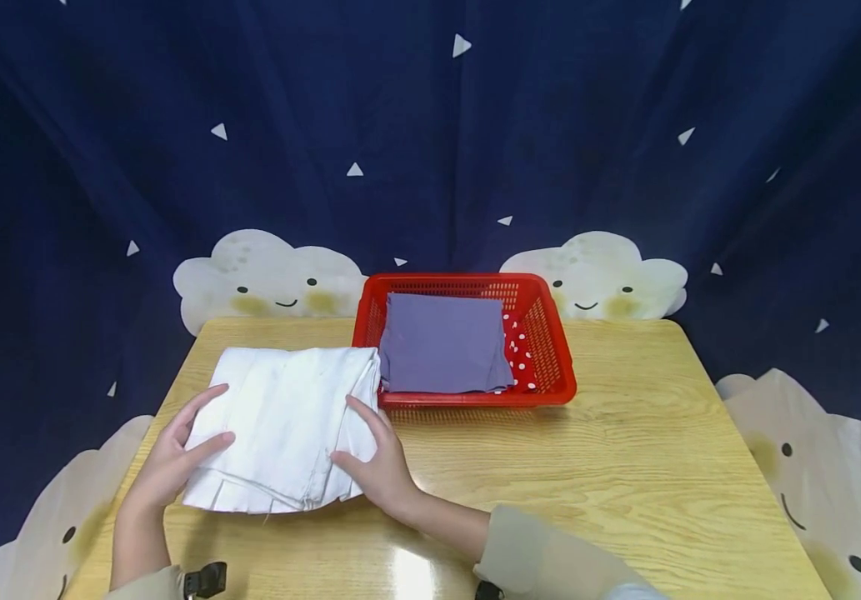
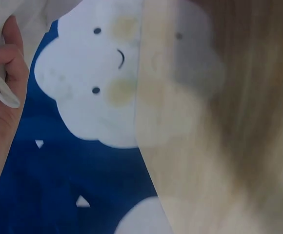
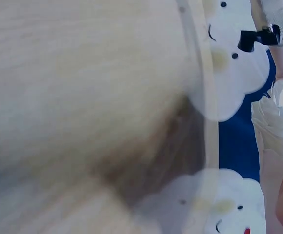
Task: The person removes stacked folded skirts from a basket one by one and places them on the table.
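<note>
White folded cloth (image 1: 280,425), lower left of the head frame, looks lifted off the wooden table (image 1: 625,467), L hand (image 1: 171,462) pinching its left side, R hand (image 1: 385,467) its right, thumb and one finger spread on top each side; rest mostly hidden, can't tell. Two-sided grip's prob. there to stop the layers slipping! Red basket (image 1: 475,400), mid-frame, sits by the cloth's upper right corner, grey-purple cloth (image 1: 445,342) lying flat inside, prob. to stay neat.
</note>
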`<state>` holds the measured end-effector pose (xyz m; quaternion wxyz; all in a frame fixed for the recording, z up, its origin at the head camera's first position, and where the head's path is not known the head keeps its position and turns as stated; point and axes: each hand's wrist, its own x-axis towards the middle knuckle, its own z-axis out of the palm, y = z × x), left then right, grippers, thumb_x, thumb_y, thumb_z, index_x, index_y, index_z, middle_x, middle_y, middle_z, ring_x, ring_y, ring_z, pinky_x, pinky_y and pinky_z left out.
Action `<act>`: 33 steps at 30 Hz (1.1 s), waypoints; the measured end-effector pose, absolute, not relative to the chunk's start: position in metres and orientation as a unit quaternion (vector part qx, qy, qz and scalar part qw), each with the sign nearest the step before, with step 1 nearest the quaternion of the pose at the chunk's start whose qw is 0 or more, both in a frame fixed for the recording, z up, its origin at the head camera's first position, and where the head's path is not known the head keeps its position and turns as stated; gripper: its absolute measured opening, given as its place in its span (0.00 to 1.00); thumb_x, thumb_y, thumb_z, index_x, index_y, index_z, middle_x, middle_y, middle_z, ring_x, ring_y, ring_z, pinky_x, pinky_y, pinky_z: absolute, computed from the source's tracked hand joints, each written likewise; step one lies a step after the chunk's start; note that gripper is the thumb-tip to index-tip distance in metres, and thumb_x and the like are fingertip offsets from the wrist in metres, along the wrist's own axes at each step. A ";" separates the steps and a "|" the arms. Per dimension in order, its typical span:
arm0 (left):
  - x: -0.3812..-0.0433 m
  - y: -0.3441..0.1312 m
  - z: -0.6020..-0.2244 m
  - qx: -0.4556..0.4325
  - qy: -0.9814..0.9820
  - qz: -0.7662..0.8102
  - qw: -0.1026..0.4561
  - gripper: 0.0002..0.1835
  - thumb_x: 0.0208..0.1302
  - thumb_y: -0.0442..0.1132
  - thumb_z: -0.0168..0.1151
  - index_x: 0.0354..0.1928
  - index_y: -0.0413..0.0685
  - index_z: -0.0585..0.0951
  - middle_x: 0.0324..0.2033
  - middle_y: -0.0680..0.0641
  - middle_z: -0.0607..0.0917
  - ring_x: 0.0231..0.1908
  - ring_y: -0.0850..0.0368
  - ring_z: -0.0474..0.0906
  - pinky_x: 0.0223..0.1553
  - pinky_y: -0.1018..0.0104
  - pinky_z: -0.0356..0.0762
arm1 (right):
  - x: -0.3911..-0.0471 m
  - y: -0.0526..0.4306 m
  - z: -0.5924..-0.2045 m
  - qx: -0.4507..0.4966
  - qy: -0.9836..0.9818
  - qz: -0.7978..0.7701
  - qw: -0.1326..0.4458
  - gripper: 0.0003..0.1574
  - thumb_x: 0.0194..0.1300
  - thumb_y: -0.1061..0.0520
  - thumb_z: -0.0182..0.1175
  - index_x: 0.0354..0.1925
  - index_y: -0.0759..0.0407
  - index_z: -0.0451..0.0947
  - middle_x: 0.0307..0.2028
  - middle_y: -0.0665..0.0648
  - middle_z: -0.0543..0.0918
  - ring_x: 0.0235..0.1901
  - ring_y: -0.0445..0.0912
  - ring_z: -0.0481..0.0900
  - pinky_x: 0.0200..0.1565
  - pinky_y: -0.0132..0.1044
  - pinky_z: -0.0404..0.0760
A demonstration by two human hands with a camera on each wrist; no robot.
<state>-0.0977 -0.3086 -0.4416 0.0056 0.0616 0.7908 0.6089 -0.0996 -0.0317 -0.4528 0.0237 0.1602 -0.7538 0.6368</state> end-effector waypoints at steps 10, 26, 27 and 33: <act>-0.072 -0.332 -0.465 0.036 0.767 0.640 0.011 0.33 0.60 0.24 0.54 0.67 0.47 0.60 0.56 0.64 0.65 0.42 0.72 0.73 0.37 0.76 0.75 | -0.081 -0.057 -0.489 0.188 -0.759 0.623 0.032 0.44 0.48 0.63 0.67 0.63 0.54 0.63 0.55 0.57 0.70 0.56 0.49 0.68 0.57 0.46 0.67; -0.051 -0.348 -0.507 -0.002 0.782 0.623 0.034 0.32 0.59 0.27 0.56 0.66 0.49 0.61 0.57 0.70 0.64 0.46 0.76 0.70 0.42 0.82 0.69 | -0.063 -0.067 -0.530 0.180 -0.775 0.605 -0.016 0.44 0.48 0.59 0.68 0.63 0.53 0.64 0.54 0.57 0.72 0.55 0.51 0.70 0.55 0.45 0.69; -0.050 -0.348 -0.510 -0.006 0.780 0.624 0.038 0.32 0.59 0.27 0.56 0.66 0.49 0.62 0.56 0.70 0.65 0.45 0.75 0.71 0.41 0.81 0.70 | -0.062 -0.067 -0.533 0.178 -0.778 0.602 -0.025 0.44 0.48 0.58 0.68 0.63 0.53 0.64 0.54 0.57 0.72 0.55 0.51 0.70 0.55 0.45 0.69; -0.044 -0.350 -0.522 -0.025 0.770 0.634 0.066 0.32 0.60 0.27 0.56 0.66 0.47 0.60 0.49 0.72 0.72 0.40 0.71 0.74 0.37 0.75 0.74 | -0.057 -0.065 -0.543 0.180 -0.785 0.587 -0.081 0.45 0.51 0.57 0.67 0.66 0.52 0.60 0.56 0.55 0.70 0.58 0.52 0.67 0.58 0.47 0.67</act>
